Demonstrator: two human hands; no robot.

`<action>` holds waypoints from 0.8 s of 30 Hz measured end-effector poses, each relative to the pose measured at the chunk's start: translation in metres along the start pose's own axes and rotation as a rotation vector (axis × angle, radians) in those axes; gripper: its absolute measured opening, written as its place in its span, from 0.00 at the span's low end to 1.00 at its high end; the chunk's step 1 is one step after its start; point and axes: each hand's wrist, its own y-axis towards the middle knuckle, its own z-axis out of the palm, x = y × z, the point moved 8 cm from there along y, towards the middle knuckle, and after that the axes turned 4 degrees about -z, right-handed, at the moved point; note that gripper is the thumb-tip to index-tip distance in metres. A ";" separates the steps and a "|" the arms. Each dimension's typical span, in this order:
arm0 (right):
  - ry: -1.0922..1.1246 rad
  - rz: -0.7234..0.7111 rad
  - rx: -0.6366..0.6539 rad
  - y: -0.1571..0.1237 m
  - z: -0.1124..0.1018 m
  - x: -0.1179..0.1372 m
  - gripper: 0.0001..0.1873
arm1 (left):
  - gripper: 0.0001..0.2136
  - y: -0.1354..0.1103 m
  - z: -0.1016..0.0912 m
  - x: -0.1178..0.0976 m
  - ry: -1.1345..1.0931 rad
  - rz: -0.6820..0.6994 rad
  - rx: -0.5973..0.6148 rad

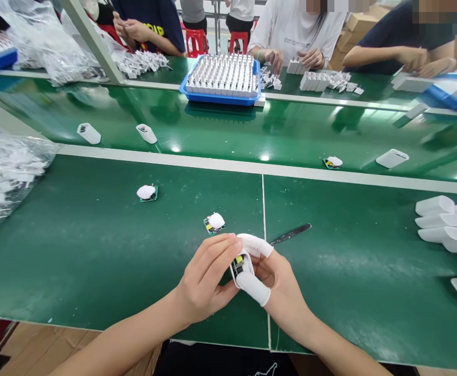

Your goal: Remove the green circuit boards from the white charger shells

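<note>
Both my hands hold a white plastic casing [247, 263] above the near part of the green bench. Its open end faces me, and a circuit board [237, 265] with a yellow part shows inside. My left hand [208, 274] grips the casing from the left with bent fingers. From the right, my right hand [269, 274] pinches it, wearing white finger covers on thumb and forefinger. Just beyond the hands lies a circuit board with a white blob [214, 222]; a similar board [147, 192] is farther left. A dark flat blade tool [291, 234] lies right of my hands.
Empty white casings [445, 224] stand grouped at the right edge. A clear bag of white parts [9, 177] lies at left. Several filled casings and a board rest on the green conveyor [228, 136]. Across it, people work near a blue tray [220, 98] of white parts.
</note>
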 end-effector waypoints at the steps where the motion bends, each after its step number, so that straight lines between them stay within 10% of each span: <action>1: -0.027 -0.023 0.004 0.000 -0.001 0.001 0.22 | 0.21 0.000 0.000 0.001 0.003 -0.011 0.002; 10: -0.641 -0.715 -0.067 -0.026 0.000 0.048 0.21 | 0.23 -0.014 -0.003 0.032 -0.277 -0.472 -0.185; 24: -0.752 -0.791 -0.116 -0.022 0.004 0.045 0.19 | 0.21 -0.020 0.014 0.020 -0.344 -0.316 -0.063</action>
